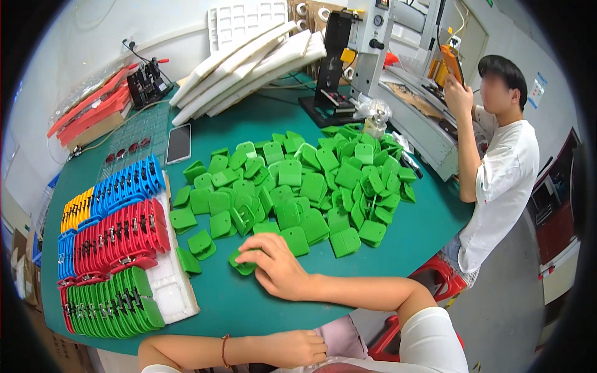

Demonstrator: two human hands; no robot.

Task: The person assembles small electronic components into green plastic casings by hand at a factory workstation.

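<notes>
Just under the half-curled right hand (280,266), one green clip (243,268), grip unclear

The single head-worn fisheye looks down and forward from above the near edge of the surface (398,264), with the left hand (300,349) and right hand (283,270) close below it; its wide sweep reaches the back wall (155,25) and a co-worker (507,155) at right.

the heaped, rounded green plastic pieces (290,172) look smooth and slightly glossy; the broad green tabletop (423,230), smooth and matt; the stacked white slabs (249,68), matt foam-like; the dark rectangular phone (179,144), glossy.
</notes>
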